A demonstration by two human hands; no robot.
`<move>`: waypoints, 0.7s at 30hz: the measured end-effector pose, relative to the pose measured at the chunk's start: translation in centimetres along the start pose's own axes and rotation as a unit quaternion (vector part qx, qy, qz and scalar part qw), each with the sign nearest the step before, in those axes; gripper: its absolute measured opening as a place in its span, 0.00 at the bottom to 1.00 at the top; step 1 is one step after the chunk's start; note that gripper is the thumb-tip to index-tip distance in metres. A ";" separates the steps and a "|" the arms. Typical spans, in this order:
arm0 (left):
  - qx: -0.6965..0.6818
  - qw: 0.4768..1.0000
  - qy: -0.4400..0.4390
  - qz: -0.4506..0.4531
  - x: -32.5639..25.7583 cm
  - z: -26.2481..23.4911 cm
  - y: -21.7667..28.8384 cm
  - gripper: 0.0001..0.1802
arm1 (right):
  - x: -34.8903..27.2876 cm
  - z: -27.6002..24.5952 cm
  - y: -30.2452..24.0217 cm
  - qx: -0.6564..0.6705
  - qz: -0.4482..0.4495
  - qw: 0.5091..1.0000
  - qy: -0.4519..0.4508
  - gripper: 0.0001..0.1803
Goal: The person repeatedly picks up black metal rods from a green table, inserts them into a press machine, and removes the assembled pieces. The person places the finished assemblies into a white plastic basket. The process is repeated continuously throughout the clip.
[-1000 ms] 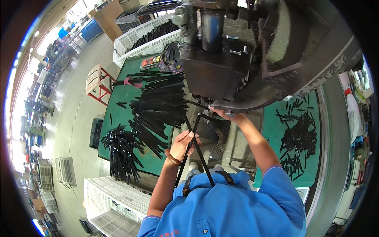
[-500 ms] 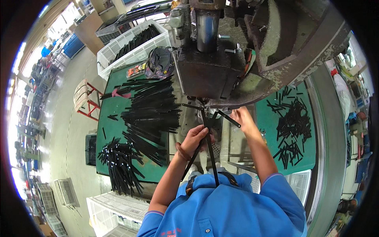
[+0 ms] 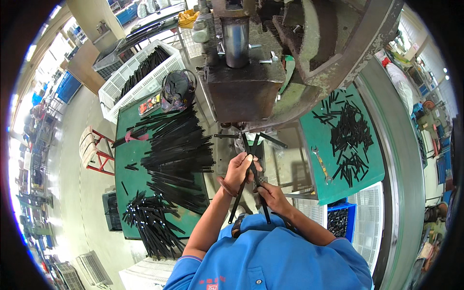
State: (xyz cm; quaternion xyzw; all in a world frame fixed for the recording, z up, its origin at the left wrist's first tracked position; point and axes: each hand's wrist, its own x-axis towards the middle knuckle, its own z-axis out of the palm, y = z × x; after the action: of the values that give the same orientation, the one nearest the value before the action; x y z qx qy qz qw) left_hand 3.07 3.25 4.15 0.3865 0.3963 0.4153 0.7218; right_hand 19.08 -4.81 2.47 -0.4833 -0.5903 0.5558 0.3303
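Strips (image 3: 266, 212), partly hidden by left hand (image 3: 239, 169)

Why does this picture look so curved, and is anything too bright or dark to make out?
In the head view, the fisheye lens bows the long green strip at right and the corners go black; in that same head view, glare whitens patches near the left rim, and the heaped black strips merge, while the left hand looks fairly sharp.
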 end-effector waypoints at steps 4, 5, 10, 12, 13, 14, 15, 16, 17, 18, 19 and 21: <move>-0.011 1.000 -0.011 0.004 0.4 -0.8 -0.1 0.13 | 0.3 0.8 -0.1 -0.006 -0.016 0.999 0.033 0.13; -0.017 1.000 -0.015 0.001 0.4 -1.0 -0.1 0.13 | 0.5 0.9 0.0 -0.001 -0.010 0.999 0.032 0.12; -0.045 0.998 -0.025 -0.032 0.6 -1.5 -1.0 0.14 | -0.2 1.3 -0.4 0.050 0.052 0.996 0.045 0.13; -0.056 0.997 -0.023 -0.046 0.5 -1.6 -1.3 0.13 | -0.1 1.5 0.2 0.063 0.055 0.995 0.051 0.13; -0.055 0.997 -0.023 -0.052 0.4 -1.7 -1.3 0.13 | -0.1 1.7 0.3 0.069 0.057 0.995 0.053 0.13; -0.053 0.997 -0.024 -0.057 0.4 -1.7 -1.3 0.14 | -0.1 1.9 0.3 0.073 0.064 0.993 0.061 0.13; -0.051 0.997 -0.025 -0.061 0.5 -1.8 -1.3 0.14 | -0.3 2.1 0.3 0.077 0.071 0.992 0.069 0.14; -0.038 0.997 -0.028 -0.063 0.8 -2.2 -1.6 0.15 | -0.3 2.3 0.3 0.081 0.078 0.991 0.077 0.14; -0.034 0.997 -0.031 -0.065 0.6 -2.5 -1.7 0.15 | -0.4 2.6 0.7 0.081 0.068 0.991 0.078 0.14; -0.031 0.997 -0.035 -0.066 0.6 -2.6 -1.7 0.15 | -0.3 2.8 1.2 0.081 0.058 0.992 0.079 0.14; -0.028 0.997 -0.039 -0.067 0.6 -2.7 -1.6 0.16 | -0.2 2.8 1.6 0.081 0.047 0.992 0.081 0.14; -0.015 0.997 -0.034 -0.066 0.3 -2.7 -0.8 0.16 | 0.0 2.9 0.3 0.079 0.058 0.993 0.071 0.14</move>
State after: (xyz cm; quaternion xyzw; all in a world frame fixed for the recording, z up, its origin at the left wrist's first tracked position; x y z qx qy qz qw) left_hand 1.01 3.80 2.30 0.3622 0.3901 0.3593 0.7665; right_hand 16.46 -5.77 1.70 -0.5273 -0.4904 0.5835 0.3755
